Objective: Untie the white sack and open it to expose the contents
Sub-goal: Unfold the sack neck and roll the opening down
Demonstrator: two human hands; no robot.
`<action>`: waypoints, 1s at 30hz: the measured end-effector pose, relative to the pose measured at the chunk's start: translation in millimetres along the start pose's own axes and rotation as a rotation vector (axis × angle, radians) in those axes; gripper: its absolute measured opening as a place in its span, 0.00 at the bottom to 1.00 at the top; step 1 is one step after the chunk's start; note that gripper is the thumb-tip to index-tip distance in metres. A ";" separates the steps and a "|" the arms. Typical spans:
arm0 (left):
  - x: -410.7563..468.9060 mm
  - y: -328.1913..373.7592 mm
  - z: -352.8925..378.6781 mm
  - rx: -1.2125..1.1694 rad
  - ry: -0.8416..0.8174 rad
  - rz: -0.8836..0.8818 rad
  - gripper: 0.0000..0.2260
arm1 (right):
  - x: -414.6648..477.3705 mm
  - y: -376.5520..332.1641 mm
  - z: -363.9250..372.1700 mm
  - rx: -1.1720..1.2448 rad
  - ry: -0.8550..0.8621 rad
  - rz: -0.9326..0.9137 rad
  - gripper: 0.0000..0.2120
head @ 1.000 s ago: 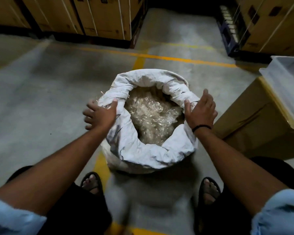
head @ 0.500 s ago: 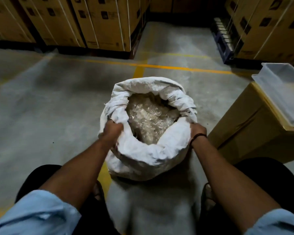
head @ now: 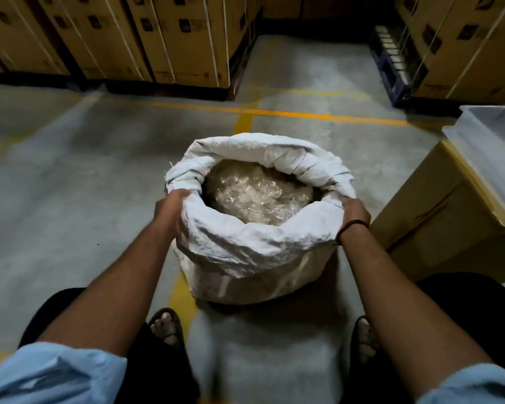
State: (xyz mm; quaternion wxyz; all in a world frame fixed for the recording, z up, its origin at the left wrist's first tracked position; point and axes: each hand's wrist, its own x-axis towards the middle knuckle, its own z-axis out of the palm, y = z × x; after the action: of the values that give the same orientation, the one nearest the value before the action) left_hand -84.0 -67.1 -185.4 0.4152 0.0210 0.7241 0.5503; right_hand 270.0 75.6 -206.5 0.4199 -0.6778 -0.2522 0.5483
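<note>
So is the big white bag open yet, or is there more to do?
Nearly finished. Done: the white woven sack is untied, with its mouth wide open and its rim rolled down, so the clear crinkly plastic contents show. In hand: the left hand and right hand each grip the rolled rim on opposite sides. Left: perhaps only a little more rolling down, then letting go.
</note>
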 end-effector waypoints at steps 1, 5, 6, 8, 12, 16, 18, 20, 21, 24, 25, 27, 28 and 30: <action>-8.4 4.5 7.4 0.069 0.081 0.007 0.45 | -6.6 -2.8 1.9 0.001 0.070 0.012 0.26; -48.9 7.4 23.6 0.668 0.389 0.217 0.47 | -40.1 -15.5 5.1 -0.490 0.265 -0.299 0.40; -55.3 5.3 23.4 0.755 0.405 0.387 0.44 | -49.5 -17.7 3.9 -0.595 0.297 -0.485 0.39; -58.1 1.7 22.1 0.820 0.369 0.632 0.37 | -62.3 -20.1 5.2 -0.724 0.224 -0.785 0.34; -59.9 9.7 28.2 0.875 0.192 0.796 0.27 | -69.3 -28.3 15.8 -1.137 -0.173 -1.114 0.25; -51.0 23.2 25.9 0.907 -0.163 0.840 0.20 | -64.8 -37.9 16.2 -1.509 -0.405 -1.487 0.26; -45.2 27.6 27.6 0.961 -0.223 0.851 0.18 | -51.7 -36.6 17.7 -1.503 -0.473 -1.442 0.27; -37.8 28.5 32.2 0.978 -0.259 0.855 0.17 | -39.6 -35.6 28.8 -1.405 -0.520 -1.273 0.27; -32.5 28.8 34.9 1.004 -0.275 0.847 0.17 | -33.4 -35.9 37.6 -1.365 -0.528 -1.205 0.26; -13.0 35.7 41.3 1.162 -0.282 0.852 0.19 | -18.8 -39.1 63.5 -1.426 -0.462 -1.170 0.25; -5.4 39.7 42.6 1.196 -0.264 0.854 0.21 | -12.9 -39.2 70.2 -1.458 -0.426 -1.165 0.26; 10.3 48.0 44.5 1.236 -0.212 0.843 0.28 | -2.0 -41.4 81.6 -1.500 -0.375 -1.114 0.28; 17.9 51.4 45.6 1.254 -0.191 0.835 0.32 | 2.6 -43.6 87.2 -1.513 -0.369 -1.095 0.29; 32.1 54.6 48.0 1.332 -0.178 0.830 0.43 | 13.4 -50.6 97.1 -1.511 -0.373 -1.086 0.30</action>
State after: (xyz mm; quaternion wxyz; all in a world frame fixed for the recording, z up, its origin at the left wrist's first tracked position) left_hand -98.3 7.5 -161.9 0.1323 0.5777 0.7983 0.1071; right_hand 186.9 141.1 -175.3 0.0209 -0.4615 -0.8842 0.0693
